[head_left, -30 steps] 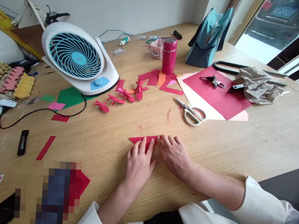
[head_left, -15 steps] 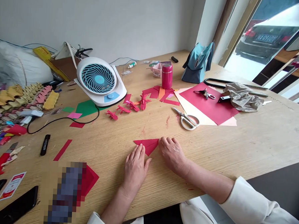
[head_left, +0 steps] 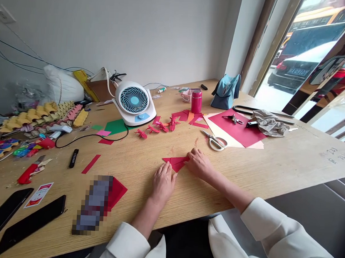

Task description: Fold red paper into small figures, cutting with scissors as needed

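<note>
A folded piece of red paper (head_left: 175, 162), roughly triangular with creases across it, lies on the wooden table in front of me. My left hand (head_left: 163, 181) rests on its lower left edge with the fingers stretched out flat. The right corner is under the curled fingers of my right hand (head_left: 200, 165), which hide that end of the paper. Beyond both hands stand several small red folded-paper figures (head_left: 162, 126) in a slanting row. White-handled scissors (head_left: 217, 142) lie to the right of them, blades partly apart.
A white and blue fan (head_left: 134, 100) stands at the back, its cable running left. Right of it are a pink flask (head_left: 196, 102), a blue bag (head_left: 225, 91) and a large red sheet (head_left: 236, 128). Phones (head_left: 33, 223), a black marker (head_left: 73, 158) and a red-handled cutter (head_left: 28, 173) lie left.
My view has tilted up and swung left, so everything sits differently in the picture. Both hands stay at the red paper; my right hand now covers more of its right corner.
</note>
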`<state>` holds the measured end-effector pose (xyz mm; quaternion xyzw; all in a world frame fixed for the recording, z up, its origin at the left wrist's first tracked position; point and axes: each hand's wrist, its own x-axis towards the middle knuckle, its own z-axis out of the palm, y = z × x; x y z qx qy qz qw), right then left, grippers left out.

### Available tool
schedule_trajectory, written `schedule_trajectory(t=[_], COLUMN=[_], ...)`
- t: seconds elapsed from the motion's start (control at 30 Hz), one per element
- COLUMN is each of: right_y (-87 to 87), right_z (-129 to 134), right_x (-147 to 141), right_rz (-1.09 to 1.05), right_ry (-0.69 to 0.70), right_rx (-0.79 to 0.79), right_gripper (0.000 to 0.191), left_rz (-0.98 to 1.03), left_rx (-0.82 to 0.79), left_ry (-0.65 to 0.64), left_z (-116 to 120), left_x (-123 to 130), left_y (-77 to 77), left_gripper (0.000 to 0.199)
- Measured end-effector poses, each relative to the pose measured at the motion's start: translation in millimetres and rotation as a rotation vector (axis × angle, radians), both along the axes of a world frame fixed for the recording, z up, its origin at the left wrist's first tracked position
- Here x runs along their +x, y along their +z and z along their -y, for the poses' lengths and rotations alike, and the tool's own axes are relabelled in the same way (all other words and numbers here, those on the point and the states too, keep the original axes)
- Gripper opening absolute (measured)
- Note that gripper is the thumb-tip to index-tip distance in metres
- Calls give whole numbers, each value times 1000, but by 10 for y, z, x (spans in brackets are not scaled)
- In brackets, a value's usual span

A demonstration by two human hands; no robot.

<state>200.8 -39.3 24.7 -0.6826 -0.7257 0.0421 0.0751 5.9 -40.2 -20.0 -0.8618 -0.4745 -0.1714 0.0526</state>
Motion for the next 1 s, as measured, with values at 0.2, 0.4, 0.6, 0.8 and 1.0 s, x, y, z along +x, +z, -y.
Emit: schedule_trajectory(t=[0.2, 0.4, 0.6, 0.8, 1.0], right_y=[57, 67, 127, 15, -61], right_z=[-189, -228, -92, -114, -382], right_x=[-125, -91, -111, -136, -225], right_rz=[-136, -203, -344, -665, -1034], right_ry=[-30, -58, 11, 35, 87], right_rx=[-95, -254, -268, -243, -222], right_gripper=[37, 29, 9, 7, 29], left_rz=[73, 139, 204, 672, 1233], left_rx=[-4, 22, 12, -237, -761], left_ry=[-10, -36, -78, 9, 71], left_z=[-17, -42, -48, -183, -679], left_x=[-12, -23, -38, -82, -97], left_y=[-29, -74, -95, -66, 174], left_gripper=[39, 36, 34, 52, 47])
